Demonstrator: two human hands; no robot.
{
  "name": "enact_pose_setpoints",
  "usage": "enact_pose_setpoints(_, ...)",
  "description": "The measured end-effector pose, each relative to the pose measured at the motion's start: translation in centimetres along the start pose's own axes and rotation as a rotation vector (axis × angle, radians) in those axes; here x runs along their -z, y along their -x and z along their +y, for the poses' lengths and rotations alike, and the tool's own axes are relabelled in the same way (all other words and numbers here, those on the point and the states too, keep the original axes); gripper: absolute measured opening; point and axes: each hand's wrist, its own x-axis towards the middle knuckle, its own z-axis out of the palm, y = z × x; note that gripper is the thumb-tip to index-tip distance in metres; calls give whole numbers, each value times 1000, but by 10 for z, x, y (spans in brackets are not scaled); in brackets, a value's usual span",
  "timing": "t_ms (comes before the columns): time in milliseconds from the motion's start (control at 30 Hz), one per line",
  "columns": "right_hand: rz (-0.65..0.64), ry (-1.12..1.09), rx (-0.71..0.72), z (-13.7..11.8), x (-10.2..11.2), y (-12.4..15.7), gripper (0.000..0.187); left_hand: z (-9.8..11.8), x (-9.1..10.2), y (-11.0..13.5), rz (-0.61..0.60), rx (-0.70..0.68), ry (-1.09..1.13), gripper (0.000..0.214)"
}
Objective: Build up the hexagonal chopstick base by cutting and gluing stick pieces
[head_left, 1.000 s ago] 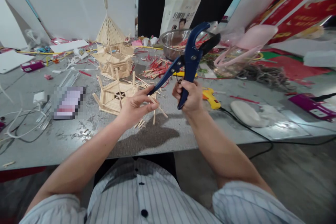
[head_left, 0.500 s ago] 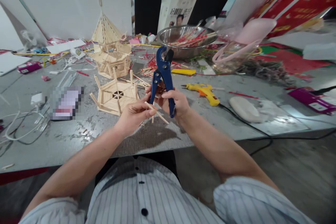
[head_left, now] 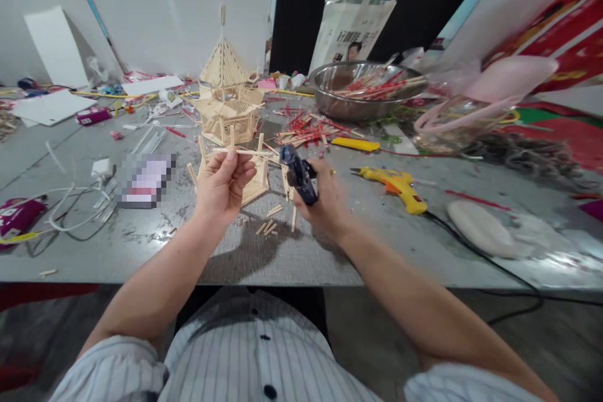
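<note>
My left hand (head_left: 227, 181) pinches a thin wooden stick (head_left: 257, 152) between thumb and fingers, held level, its right end close to the head of the blue pipe cutter. Whether the stick touches the blades I cannot tell. Wrapped round the handles of the pipe cutter (head_left: 301, 176) is my right hand (head_left: 327, 201), slightly blurred. Behind my left hand lies a six-sided stick platform (head_left: 257, 190) with upright posts, partly hidden. Short cut stick pieces (head_left: 268, 227) are scattered on the table below the hands.
A pagoda-like stick model (head_left: 228, 94) stands behind the platform. To the right lie a yellow glue gun (head_left: 398, 187) with its black cord, a yellow utility knife (head_left: 355, 144) and a white stone-like object (head_left: 480, 226). A steel bowl (head_left: 339, 110) holds red-tipped sticks. A phone (head_left: 147, 181) lies left.
My hands have moved apart; the stick has turned level, and the pipe cutter has tilted from upright to pointing away. Short pieces on the table now show. The view has shifted left.
</note>
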Motion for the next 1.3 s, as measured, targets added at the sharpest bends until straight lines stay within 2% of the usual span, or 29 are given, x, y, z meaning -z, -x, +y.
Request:
enact_pose_setpoints(133,-12,96,8,-8,-3,2,59,-1,-3,5,-40,81,13,26)
enact_pose_setpoints(300,47,141,-10,-8,-4,2,59,-6,-2,6,-72,151,30,29)
enact_pose_setpoints(500,39,163,20,-7,-1,1,58,-12,-1,9,-136,145,36,27)
enact_pose_setpoints(767,57,184,34,-8,0,1,55,-13,-2,10,-45,219,0,23)
enact_pose_setpoints(1300,37,198,21,-10,5,-1,56,-13,-8,14,-2,263,6,27)
